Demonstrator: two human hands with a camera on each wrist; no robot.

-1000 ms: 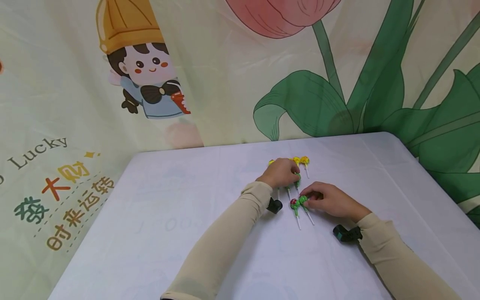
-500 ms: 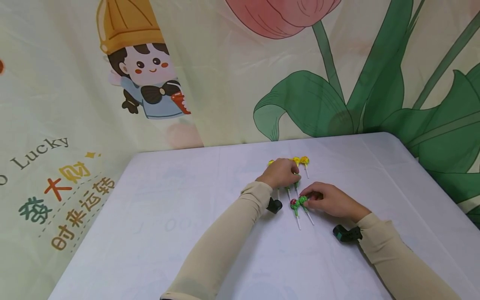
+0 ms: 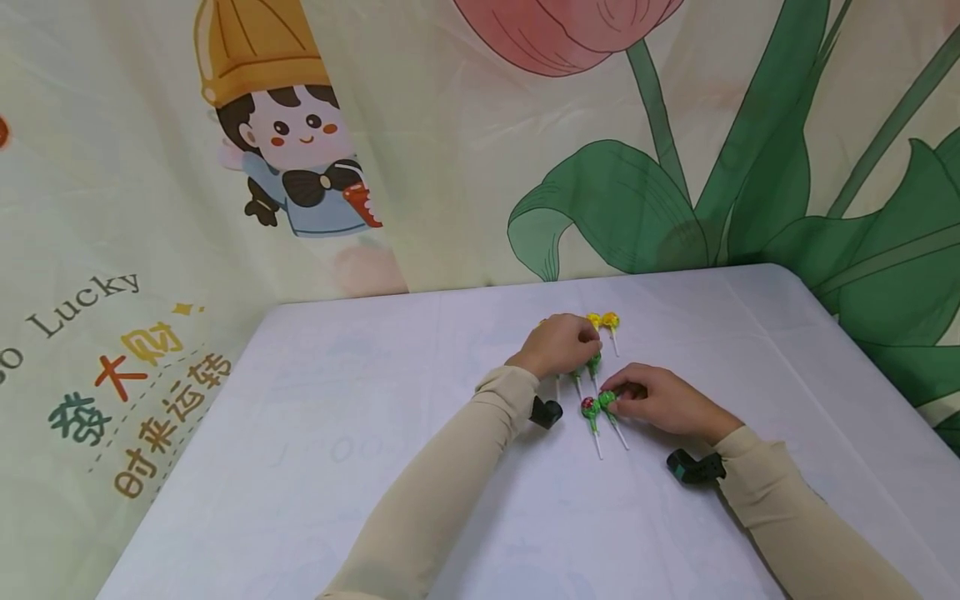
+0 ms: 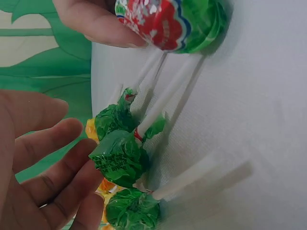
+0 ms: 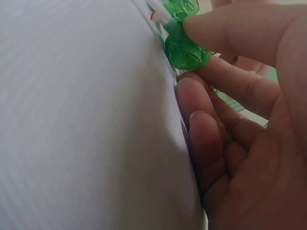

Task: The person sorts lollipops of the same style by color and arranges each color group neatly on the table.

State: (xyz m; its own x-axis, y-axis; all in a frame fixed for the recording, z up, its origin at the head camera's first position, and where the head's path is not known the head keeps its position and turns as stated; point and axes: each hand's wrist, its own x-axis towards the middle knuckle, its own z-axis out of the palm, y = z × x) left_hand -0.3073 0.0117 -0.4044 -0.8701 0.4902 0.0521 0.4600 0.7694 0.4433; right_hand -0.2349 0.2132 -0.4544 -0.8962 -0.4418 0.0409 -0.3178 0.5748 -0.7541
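In the head view my left hand [image 3: 558,343] hovers over a row of green-wrapped lollipops [image 3: 594,364], partly hiding them. Its fingers are loosely spread in the left wrist view, with the tips close beside a green lollipop [image 4: 122,158] and nothing between them. To the right and nearer, my right hand [image 3: 663,402] pinches the wrapped head of another green lollipop [image 5: 184,50] between thumb and forefinger. That lollipop lies against a red-and-green lollipop [image 3: 589,408], both sticks pointing towards me.
Yellow lollipops [image 3: 611,321] lie behind the green row, some covered by the left hand. All rest on a white-covered table [image 3: 337,458]. A printed cloth backdrop [image 3: 450,167] hangs along the table's far edge.
My left hand has shifted slightly up and left from the green row, uncovering more of one green lollipop. The right hand keeps its place at its lollipop.
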